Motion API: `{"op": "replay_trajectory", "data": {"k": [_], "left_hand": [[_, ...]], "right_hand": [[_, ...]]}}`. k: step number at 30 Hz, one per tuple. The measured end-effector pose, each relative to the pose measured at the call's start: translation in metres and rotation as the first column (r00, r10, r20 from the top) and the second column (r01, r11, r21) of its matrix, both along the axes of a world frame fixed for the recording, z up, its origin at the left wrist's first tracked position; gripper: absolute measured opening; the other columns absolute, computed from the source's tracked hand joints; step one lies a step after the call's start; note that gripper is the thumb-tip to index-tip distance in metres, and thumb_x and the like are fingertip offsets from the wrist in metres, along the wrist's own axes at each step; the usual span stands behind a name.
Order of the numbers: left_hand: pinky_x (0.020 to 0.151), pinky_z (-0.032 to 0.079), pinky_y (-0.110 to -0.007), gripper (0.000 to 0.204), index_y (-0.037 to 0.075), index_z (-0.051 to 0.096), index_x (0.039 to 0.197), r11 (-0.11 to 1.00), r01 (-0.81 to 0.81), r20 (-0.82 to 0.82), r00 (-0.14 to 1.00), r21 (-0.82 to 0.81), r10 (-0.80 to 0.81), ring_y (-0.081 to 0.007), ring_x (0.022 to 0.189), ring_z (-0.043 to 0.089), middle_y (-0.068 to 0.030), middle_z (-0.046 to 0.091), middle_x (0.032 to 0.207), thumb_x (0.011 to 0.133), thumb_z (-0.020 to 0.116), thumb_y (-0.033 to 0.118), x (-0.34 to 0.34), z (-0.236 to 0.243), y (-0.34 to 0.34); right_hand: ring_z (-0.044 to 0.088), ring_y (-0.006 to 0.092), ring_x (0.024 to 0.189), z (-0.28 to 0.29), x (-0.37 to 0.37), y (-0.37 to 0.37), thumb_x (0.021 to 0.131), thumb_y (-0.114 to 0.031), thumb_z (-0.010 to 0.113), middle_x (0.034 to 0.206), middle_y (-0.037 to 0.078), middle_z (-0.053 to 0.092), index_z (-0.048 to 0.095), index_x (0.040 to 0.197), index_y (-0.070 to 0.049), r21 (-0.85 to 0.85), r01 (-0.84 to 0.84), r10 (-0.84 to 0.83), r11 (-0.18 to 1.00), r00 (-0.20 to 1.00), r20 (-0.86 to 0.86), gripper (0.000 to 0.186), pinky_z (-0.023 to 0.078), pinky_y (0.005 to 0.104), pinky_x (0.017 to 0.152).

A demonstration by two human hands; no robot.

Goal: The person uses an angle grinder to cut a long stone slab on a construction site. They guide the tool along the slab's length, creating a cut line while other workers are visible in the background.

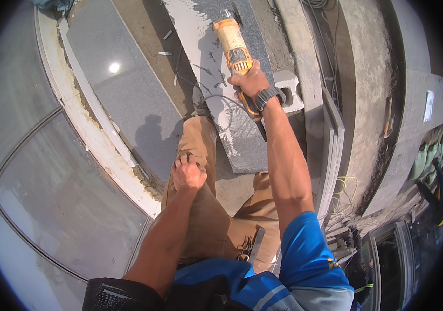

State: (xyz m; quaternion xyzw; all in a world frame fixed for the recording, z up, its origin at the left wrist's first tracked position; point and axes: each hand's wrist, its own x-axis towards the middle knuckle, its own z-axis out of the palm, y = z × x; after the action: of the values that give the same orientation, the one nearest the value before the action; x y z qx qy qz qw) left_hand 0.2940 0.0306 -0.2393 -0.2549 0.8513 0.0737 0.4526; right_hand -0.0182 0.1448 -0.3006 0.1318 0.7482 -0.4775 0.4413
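The orange angle grinder is over the far part of the dusty stone slab, its head at the slab's surface, though contact is unclear. The right hand is wrapped round its body, probably to steer it single-handed. A concrete block sits at the slab's right edge, perhaps as a prop. The right arm reaches forward, nearly straight; the left hand curls on the trouser knee, apparently bracing; whether it pinches cloth, I cannot tell.
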Motion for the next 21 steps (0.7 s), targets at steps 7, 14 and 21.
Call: {"op": "replay_trajectory", "data": {"k": [7, 14, 21], "left_hand": [[0.109, 0.042, -0.049, 0.049, 0.007, 0.063, 0.126, 1.000, -0.008, -0.018, 1.000, 0.005, 0.008, -0.0345, 0.127, 0.055, -0.0136, 0.057, 0.130, 0.085, 0.063, 0.034, 0.001, -0.002, 0.000], [0.109, 0.041, -0.050, 0.049, 0.008, 0.064, 0.125, 1.000, -0.023, -0.018, 1.000, 0.012, 0.024, -0.0345, 0.128, 0.054, -0.0129, 0.057, 0.129, 0.085, 0.064, 0.035, 0.003, -0.004, 0.000], [0.110, 0.040, -0.050, 0.049, 0.009, 0.064, 0.125, 0.999, -0.032, -0.013, 0.999, 0.016, 0.032, -0.0344, 0.128, 0.053, -0.0122, 0.057, 0.130, 0.085, 0.063, 0.036, 0.003, -0.004, -0.001]], "right_hand": [[0.072, 0.0263, 0.068, -0.016, 0.004, 0.004, 0.076, -0.013, 0.084, 0.096, 0.022, 0.070, 0.030, 0.137, 0.007, -0.022, 0.008, -0.008, 1.000, 1.000, -0.024, 0.084, 0.059, 0.0366, 0.048], [0.069, 0.0241, 0.058, -0.010, -0.014, -0.009, 0.077, -0.008, 0.081, 0.088, 0.020, 0.067, 0.028, 0.131, 0.008, -0.083, 0.049, -0.045, 0.995, 0.998, 0.051, 0.077, 0.055, 0.0354, 0.041], [0.066, 0.0234, 0.052, -0.014, -0.031, -0.022, 0.077, -0.007, 0.082, 0.086, 0.020, 0.066, 0.026, 0.129, 0.007, -0.120, 0.078, -0.070, 0.990, 0.995, 0.074, 0.077, 0.055, 0.0373, 0.040]]}}
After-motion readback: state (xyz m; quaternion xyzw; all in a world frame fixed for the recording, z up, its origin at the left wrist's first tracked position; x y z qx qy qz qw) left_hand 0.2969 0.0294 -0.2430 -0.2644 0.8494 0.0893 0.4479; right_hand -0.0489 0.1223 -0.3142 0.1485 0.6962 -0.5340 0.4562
